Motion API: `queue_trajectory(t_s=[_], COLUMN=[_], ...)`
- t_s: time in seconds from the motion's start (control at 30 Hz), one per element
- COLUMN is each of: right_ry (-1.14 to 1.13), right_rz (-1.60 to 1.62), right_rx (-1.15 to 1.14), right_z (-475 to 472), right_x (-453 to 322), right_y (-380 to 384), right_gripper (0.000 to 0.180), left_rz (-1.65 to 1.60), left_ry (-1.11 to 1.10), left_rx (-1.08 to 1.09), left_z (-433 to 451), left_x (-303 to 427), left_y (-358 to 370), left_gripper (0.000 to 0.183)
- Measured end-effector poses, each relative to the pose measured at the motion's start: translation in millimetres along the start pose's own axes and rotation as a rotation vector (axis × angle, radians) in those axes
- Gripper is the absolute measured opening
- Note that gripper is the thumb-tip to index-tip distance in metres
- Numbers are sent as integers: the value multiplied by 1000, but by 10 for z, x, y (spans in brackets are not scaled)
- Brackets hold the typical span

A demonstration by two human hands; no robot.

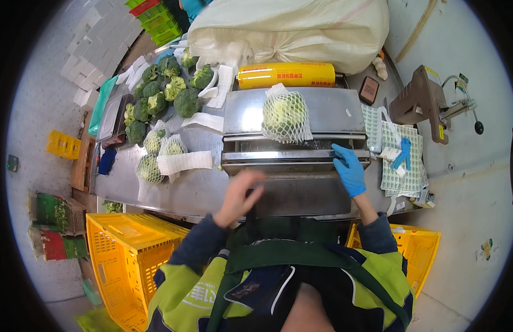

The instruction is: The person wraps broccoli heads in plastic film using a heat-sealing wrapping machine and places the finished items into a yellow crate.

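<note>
A broccoli head in a white foam net (284, 116) sits on the steel top of a film-wrapping machine (244, 108), its lower end over the slot. A little clear film (314, 144) shows in that slot. My right hand (349, 171), in a blue glove, touches the right end of the machine's front bar, thumb and finger apart and nothing visible between them. Bare and blurred by motion, my left hand (242, 195) hovers at the machine's front left corner, holding nothing. A yellow roll of wrapping film (286, 75) lies behind the machine top.
Loose broccoli (157, 97) and netted heads (150, 168) occupy the left of the steel table (119, 182). A large white sack (289, 31) bulks behind. On the right are a phone (369, 90), label sheets (399, 174) and a brown device (422, 99). Yellow crates (132, 245) stand below.
</note>
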State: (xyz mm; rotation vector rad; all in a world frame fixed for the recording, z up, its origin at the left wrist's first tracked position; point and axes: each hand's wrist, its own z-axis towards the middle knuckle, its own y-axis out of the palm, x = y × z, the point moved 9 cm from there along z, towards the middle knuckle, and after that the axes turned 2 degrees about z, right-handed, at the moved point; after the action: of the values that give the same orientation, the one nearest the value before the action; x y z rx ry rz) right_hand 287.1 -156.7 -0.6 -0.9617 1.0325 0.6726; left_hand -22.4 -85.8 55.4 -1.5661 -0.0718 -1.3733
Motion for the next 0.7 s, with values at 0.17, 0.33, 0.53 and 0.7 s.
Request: queue_trajectory(t_s=[0.17,0.33,0.53,0.7], right_ry=[79,299,624,670], right_rz=[97,312,711,750], right_rx=[-1,-55,-221,-288], right_z=[-211,31,473,687], right_x=[-18,331,616,778], right_y=[-76,36,597,771], right_gripper=[34,30,20,17], left_rz=[86,294,-142,-1298], left_ry=[-80,-523,-572,-691], left_rx=[-301,-346,192,137], left_z=[-1243,-2062,-935,509], left_x=[-373,-951,-811,-1143], left_y=[480,255,-372,75], left_gripper=[30,31,36,55])
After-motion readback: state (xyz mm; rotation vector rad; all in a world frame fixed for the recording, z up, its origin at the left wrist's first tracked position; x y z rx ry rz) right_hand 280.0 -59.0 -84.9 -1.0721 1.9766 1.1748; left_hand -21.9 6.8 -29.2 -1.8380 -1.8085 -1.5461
